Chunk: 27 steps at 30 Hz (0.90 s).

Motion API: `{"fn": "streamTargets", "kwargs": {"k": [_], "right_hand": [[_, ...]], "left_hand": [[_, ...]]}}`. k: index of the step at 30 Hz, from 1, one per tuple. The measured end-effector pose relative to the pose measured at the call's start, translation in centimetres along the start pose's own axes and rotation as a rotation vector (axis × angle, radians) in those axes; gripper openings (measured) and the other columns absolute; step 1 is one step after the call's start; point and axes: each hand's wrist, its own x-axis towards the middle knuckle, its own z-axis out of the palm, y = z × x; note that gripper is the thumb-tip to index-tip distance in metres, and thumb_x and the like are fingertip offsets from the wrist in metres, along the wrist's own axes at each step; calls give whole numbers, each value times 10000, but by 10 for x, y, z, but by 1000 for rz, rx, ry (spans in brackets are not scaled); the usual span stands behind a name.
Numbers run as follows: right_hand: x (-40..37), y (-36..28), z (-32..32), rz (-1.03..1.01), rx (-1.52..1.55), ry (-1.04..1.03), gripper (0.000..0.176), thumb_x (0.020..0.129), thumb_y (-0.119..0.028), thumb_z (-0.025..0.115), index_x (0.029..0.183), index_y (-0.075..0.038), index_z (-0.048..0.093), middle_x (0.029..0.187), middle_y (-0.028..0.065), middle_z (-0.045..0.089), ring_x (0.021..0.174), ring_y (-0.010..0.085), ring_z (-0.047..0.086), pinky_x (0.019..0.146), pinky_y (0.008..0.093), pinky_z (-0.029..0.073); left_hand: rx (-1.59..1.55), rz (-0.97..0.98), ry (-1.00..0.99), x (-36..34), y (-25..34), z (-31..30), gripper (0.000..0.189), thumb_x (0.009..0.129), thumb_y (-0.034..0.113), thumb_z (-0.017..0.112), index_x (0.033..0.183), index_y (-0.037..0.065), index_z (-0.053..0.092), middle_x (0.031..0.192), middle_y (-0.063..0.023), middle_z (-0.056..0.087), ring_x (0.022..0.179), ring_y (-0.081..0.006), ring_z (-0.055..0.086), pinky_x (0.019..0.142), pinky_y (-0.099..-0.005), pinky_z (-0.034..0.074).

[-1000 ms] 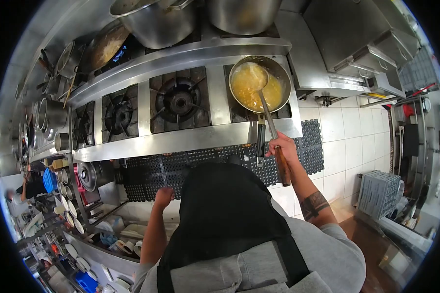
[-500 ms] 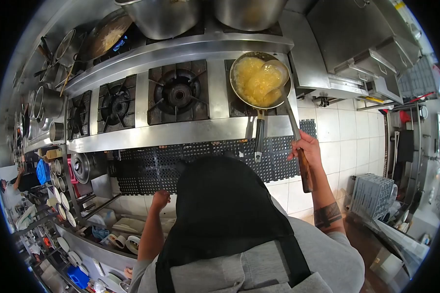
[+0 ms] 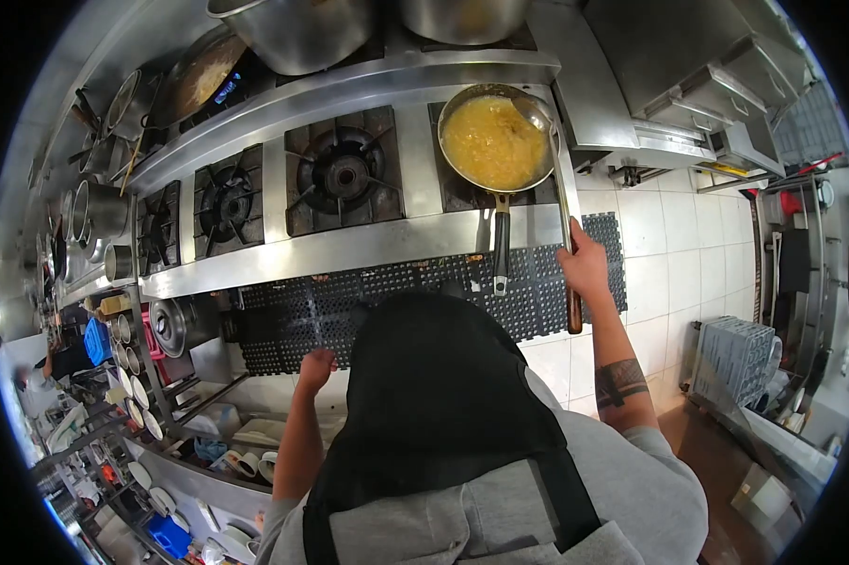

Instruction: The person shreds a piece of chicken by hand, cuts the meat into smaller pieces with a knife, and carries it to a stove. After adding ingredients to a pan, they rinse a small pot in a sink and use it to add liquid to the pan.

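Right hand closed round long-handled ladle, bowl in frying pan of yellow food. Left hand loosely curled, apparently holding nothing.

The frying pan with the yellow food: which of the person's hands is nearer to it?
The right hand. It grips the ladle just beyond the frying pan's right side. The left hand is farther away, to the left of the apron.

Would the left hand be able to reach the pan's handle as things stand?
Probably yes: the handle juts toward the person, no hand is on it, and the left hand appears empty.
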Motion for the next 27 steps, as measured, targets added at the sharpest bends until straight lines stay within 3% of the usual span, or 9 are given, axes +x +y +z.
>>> {"fn": "streamTargets", "kwargs": {"k": [2,4,7,8,10,16,18,22,27], "right_hand": [[1,11,16,-72,-149,27,683,808,-122,720,1471,-37,576,817,282,687,733,424,698,757,481,568],[-9,12,37,-58,28,-1,601,827,-100,710,1412,-1,615,791,221,701,680,364,695,716,464,595],[-25,-16,41,292,991,-358,362,868,-32,643,1226,25,645,777,61,598,586,172,594,640,383,641],[-24,-17,39,291,987,-362,362,868,-32,643,1226,25,645,777,61,598,586,172,594,640,383,641],[-25,-22,34,448,1577,-452,420,887,-57,614,1295,38,581,767,67,564,574,161,550,599,398,624],[-34,-51,0,404,1319,-423,534,910,-80,573,1422,66,531,762,42,543,576,144,541,575,355,603],[-33,-51,-8,320,1199,-367,554,894,-51,580,1429,84,530,738,58,554,547,157,544,548,380,617],[-24,-52,-24,223,1055,-300,512,864,-7,604,1365,101,591,726,84,585,538,164,552,540,399,628],[-21,-72,-41,155,866,-190,516,829,47,593,1341,77,650,814,51,656,596,121,603,564,326,636]], "left_hand": [[-63,17,4,-7,5,3,254,1019,228,593,948,11,705,773,-51,679,663,-150,647,624,-314,510],[-63,-3,-10,-15,5,5,252,1021,231,593,962,11,702,775,-55,680,660,-152,651,622,-315,514],[-84,-53,-9,-27,-4,15,265,1010,230,573,940,3,690,765,-74,683,665,-173,670,642,-336,531],[-102,-84,7,-31,-9,19,280,997,227,553,903,-4,680,753,-90,684,673,-192,684,664,-357,546],[-105,-89,-32,-32,-28,22,272,998,218,549,922,-8,680,760,-94,691,679,-195,697,663,-356,560],[-32,-116,-81,-39,-57,22,250,996,163,528,929,-13,692,803,-111,726,721,-208,749,684,-354,610],[243,187,-79,-30,-85,21,259,996,168,524,924,-13,694,816,-111,733,710,-207,748,685,-353,608],[-28,-94,-34,-42,-47,16,272,1006,201,549,914,-14,688,805,-124,732,717,-210,738,668,-352,592],[-49,-54,-25,-36,-44,10,281,1006,211,561,900,-19,683,791,-121,725,690,-207,721,656,-355,573]]}}
